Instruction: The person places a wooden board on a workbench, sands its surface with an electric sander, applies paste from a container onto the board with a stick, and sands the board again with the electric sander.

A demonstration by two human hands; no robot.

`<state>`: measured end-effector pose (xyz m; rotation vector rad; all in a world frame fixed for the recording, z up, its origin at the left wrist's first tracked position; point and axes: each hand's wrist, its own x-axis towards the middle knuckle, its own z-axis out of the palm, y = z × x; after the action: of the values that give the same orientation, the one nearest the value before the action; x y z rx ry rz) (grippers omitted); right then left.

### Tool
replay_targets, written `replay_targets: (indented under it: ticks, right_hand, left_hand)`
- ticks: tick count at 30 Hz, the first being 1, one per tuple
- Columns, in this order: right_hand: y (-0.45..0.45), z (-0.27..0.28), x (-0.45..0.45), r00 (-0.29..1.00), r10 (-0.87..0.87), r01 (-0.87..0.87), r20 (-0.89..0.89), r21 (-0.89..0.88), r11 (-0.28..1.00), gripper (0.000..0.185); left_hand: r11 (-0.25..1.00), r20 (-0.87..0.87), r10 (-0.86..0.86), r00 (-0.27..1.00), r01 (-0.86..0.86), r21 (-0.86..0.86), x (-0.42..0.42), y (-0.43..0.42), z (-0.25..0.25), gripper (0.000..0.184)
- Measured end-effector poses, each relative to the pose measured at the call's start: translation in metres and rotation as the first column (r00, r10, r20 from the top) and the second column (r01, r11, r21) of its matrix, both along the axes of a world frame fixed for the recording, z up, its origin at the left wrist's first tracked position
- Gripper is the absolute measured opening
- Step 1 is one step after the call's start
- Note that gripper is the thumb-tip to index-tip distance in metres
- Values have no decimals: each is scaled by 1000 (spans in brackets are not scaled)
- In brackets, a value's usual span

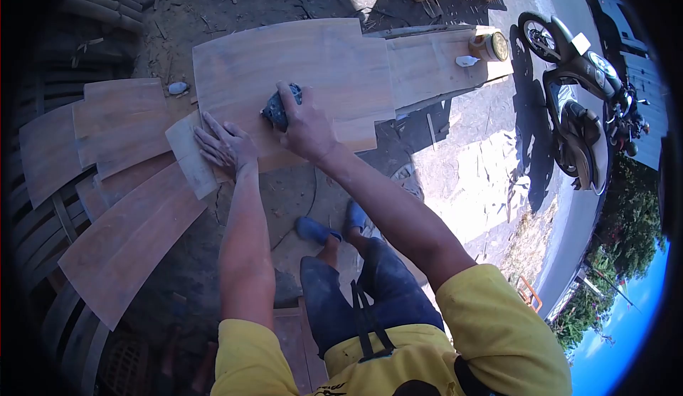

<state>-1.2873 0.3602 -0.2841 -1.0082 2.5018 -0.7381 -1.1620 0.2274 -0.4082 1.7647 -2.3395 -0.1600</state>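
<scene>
A wide wooden panel (327, 61) lies flat in front of me. My right hand (306, 122) is closed around a dark, crumpled pad (276, 110) that rests on the panel's surface. To its left, my left hand (226, 143) lies with its fingers spread over a pale thin board (186, 155) and the panel's left edge. The pale board overlaps the panel's lower left corner. What the pad is made of is hard to make out.
More wooden panels (131, 232) lie at the left on slats. A longer board (427, 65) at the right bears a tub (491, 46) and a white bottle (467, 61). Another bottle (177, 88) sits at upper left. A motorcycle (580, 104) stands far right.
</scene>
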Motion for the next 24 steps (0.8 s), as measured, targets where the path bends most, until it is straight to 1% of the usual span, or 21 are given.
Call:
replay_targets:
  ticks: [1,3,5,6,7,8,9,10,11,12,14,15,16,17,18,19,21,22,23,24]
  right_hand:
    - [-4,-1,4,1000,-1,1,-9,-16,1000,97]
    - [-1,-4,8,996,87,-87,0,16,996,99]
    - [26,0,-7,999,32,-32,9,40,999,98]
    - [46,1,-19,1000,6,-6,15,38,999,97]
    - [68,0,-34,1000,-24,24,-17,48,999,95]
    - [87,-1,-53,997,-53,56,-48,51,997,93]
    - [104,3,-71,991,-105,110,-85,55,992,89]
    - [123,-4,-91,976,-130,140,-177,45,989,88]
    - [138,-8,-112,964,-163,178,-209,56,982,87]
    - [152,-11,-132,947,-208,221,-244,27,975,84]
    - [176,-11,-172,941,-254,262,-224,3,965,80]
    - [188,-10,-184,917,-269,280,-295,-6,960,77]
    - [201,-8,-191,903,-281,295,-325,-6,955,76]
    - [216,-7,-191,860,-293,268,-417,-120,956,76]
    - [230,-2,-192,853,-301,253,-426,-167,953,77]
    - [239,7,-186,869,-333,279,-366,-193,941,76]
    - [252,14,-172,882,-328,231,-338,-297,927,76]
    - [250,25,-157,892,-271,180,-362,-265,947,77]
    - [250,23,-151,883,-277,172,-380,-286,943,77]
    - [250,18,-147,893,-212,116,-397,-252,961,78]
  left_hand:
    - [1000,17,2,1000,-2,0,2,-2,-5,63]
    - [1000,0,1,1000,-1,-28,8,-2,-12,63]
    - [997,-2,-82,997,82,13,13,-4,-7,71]
    - [997,-9,-72,997,72,-5,17,-5,-4,71]
    - [970,-47,-232,972,234,66,34,-4,3,82]
    - [912,-90,-382,920,391,124,51,-5,13,94]
    - [920,-83,-372,924,379,99,67,-3,30,94]
    - [833,-58,-525,849,527,169,83,1,51,105]
    - [721,-45,-661,749,650,241,94,5,58,117]
    - [732,-38,-654,755,645,217,100,3,52,117]
    - [662,-44,-734,678,728,176,115,-3,38,124]
    - [674,-39,-728,685,724,147,120,-1,34,124]
    - [689,-30,-718,696,715,119,120,0,30,123]
    - [703,-24,-707,706,707,85,116,2,25,123]
    - [711,-24,-701,713,701,52,113,8,21,123]
    - [734,-34,-676,736,677,54,112,18,20,122]
    - [759,-43,-649,760,650,27,108,44,18,121]
    - [775,-39,-632,774,633,0,103,60,16,116]
    - [788,-39,-615,787,615,-26,97,75,15,112]
    - [789,-47,-614,788,612,-48,91,90,18,112]
